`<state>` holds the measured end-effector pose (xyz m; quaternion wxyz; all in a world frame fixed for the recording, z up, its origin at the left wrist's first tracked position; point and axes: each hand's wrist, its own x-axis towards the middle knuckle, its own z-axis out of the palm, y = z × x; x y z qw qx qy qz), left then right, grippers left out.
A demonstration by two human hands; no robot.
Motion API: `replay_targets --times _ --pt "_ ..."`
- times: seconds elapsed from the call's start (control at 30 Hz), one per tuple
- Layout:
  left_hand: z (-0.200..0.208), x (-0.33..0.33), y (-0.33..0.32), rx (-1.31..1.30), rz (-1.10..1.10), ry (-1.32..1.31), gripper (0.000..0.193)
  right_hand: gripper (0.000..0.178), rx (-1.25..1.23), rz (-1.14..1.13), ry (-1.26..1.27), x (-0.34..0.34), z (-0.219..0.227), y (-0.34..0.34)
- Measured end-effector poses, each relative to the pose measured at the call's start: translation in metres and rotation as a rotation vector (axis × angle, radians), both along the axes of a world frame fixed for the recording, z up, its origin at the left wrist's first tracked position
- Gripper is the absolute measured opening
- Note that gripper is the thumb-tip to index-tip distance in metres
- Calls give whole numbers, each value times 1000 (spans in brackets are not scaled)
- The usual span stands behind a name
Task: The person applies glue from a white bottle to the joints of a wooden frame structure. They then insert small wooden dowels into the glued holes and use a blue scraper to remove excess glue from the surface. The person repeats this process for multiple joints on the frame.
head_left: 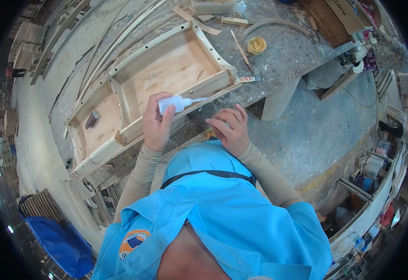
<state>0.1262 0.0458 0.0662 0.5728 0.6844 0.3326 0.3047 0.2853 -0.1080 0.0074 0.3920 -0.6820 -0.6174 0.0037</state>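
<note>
My left hand (156, 125) is closed round a small white squeeze bottle (172, 104). Its thin nozzle points right, over the near rail of a pale wooden frame (192, 89) with a plywood bottom. Dark holes dot the frame's top edges, and a curved crosspiece (118, 100) divides it in two. To the right of the bottle, my right hand (232, 129) hovers near my waist with its fingers loosely bent and apart; I see nothing in it. A brownish rolled piece (92, 120) lies in the frame's left compartment.
On the grey worktable (283, 58) are a tub of yellow paste (256, 45), a thin wood stick (241, 52), a flat scraper-like piece (250, 80) and a curved wood strip (278, 21). A cardboard box (346, 15) stands far right. A blue tarp (61, 242) hangs at lower left.
</note>
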Motion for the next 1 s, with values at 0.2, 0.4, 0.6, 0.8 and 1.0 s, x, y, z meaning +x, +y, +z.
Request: replay_targets --times 0.2,0.4,0.6,0.8,1.0 --pt "1 15 1 168 -35 69 24 16 -38 -11 82 7 -1 -2" --pt "-3 26 2 220 -23 106 22 12 -92 9 117 7 -2 -1" --pt "0 25 5 218 -42 131 21 12 -135 16 122 8 -4 0" --pt "6 21 7 168 -36 150 21 12 -129 20 113 10 -4 2" --pt "1 19 11 191 -15 112 20 13 -156 52 135 8 -3 5"
